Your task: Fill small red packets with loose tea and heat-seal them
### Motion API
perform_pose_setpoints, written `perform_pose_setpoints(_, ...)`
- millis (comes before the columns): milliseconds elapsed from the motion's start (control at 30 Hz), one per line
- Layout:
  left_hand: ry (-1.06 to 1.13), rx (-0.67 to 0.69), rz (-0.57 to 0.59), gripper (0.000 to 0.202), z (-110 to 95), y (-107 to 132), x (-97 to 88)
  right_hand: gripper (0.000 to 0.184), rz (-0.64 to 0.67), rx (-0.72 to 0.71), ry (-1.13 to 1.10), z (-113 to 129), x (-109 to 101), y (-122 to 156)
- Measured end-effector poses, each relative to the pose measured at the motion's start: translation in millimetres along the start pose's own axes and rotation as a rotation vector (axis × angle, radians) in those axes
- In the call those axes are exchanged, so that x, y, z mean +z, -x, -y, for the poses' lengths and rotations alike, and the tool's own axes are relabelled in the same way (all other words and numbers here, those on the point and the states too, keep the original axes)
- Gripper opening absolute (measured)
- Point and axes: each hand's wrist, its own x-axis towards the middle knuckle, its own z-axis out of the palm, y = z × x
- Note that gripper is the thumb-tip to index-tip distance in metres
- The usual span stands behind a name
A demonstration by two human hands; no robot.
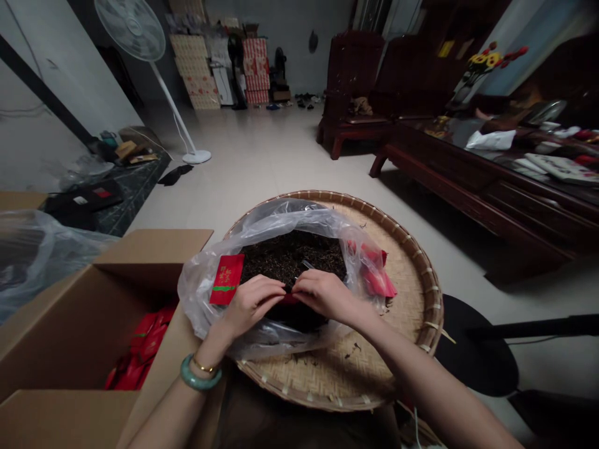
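Head view: both hands meet over the open plastic bag [262, 227] of dark loose tea [290, 255], which sits on the round woven tray [412, 262] toward its left and near edge. The left hand [253, 302] and right hand [325, 294] are together, fingertips pinching a small red packet [289, 299] between them at the bag's near rim. Another red packet [227, 279] leans on the bag's left side, and more red packets [377, 274] lie at its right. Left of the tray, an open cardboard box [93, 293] holds a pile of red sachets [140, 352].
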Motion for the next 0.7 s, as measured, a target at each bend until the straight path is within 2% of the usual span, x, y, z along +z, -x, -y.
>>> perform_pose_setpoints(67, 0.103, -0.206, -0.096, 0.033, -2.3, -0.4, 4.0, 0.012, -0.076, 0.051, -0.150, 1.9, -2.0, -0.6)
perform_pose_setpoints(133, 0.282, -0.428, -0.115, 0.055, -5.5, -2.0, 8.9, 0.010, -0.165, 0.142, -0.310, 3.4, -3.3, -1.5)
perform_pose_setpoints(200, 0.501, -0.590, -0.027, 0.062, -9.1, -3.9, 14.1, 0.008, -0.252, 0.258, -0.475, 3.3, -2.4, -2.2)
perform_pose_setpoints(267, 0.650, -0.691, 0.055, 0.054, -12.7, -5.4, 19.1, 0.014, -0.309, 0.361, -0.617, 1.6, 0.2, -2.3)
perform_pose_setpoints(367, 0.668, -0.754, 0.084, 0.042, -17.4, -6.5, 25.4, 0.036, -0.304, 0.447, -0.628, -1.7, 4.2, -2.6)
perform_pose_setpoints(400, 0.651, -0.753, 0.086, 0.040, -18.7, -6.7, 27.3, 0.036, -0.279, 0.461, -0.578, -2.4, 5.3, -3.2)
perform_pose_setpoints(467, 0.637, -0.739, 0.072, 0.039, -20.4, -6.6, 31.1, 0.021, -0.231, 0.473, -0.475, -3.2, 7.1, -5.2)
perform_pose_setpoints(500, 0.644, -0.739, 0.061, 0.040, -20.8, -6.1, 32.9, 0.021, -0.228, 0.470, -0.441, -3.5, 8.0, -6.5)
perform_pose_setpoints(567, 0.670, -0.756, 0.064, 0.041, -20.7, -4.2, 36.1, 0.034, -0.264, 0.452, -0.423, -4.1, 9.1, -8.7)
perform_pose_setpoints(700, 0.680, -0.824, 0.144, 0.032, -20.4, -0.1, 33.9, 0.043, -0.303, 0.372, -0.439, -7.9, 3.9, -7.8)
